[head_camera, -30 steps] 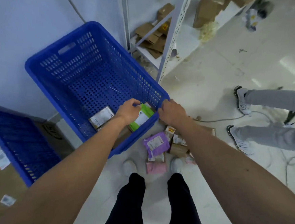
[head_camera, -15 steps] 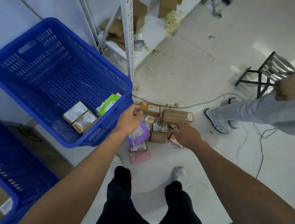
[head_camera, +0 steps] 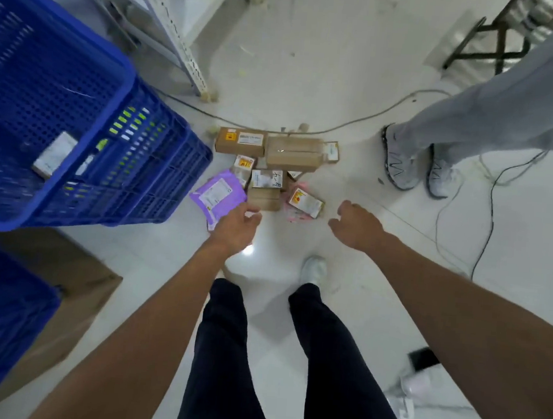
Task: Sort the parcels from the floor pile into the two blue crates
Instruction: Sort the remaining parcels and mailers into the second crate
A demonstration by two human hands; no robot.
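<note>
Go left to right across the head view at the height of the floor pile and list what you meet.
blue crate → purple mailer → small brown box → labelled tan parcel → right hand → another person's grey shoes

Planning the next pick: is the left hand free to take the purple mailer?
Probably yes: the left hand is empty, right beside the purple mailer, which lies uncovered at the edge of the parcel pile.

A stockroom: metal shelving (head_camera: 170, 25), blue crates (head_camera: 75, 147), labelled parcels (head_camera: 268, 172).
</note>
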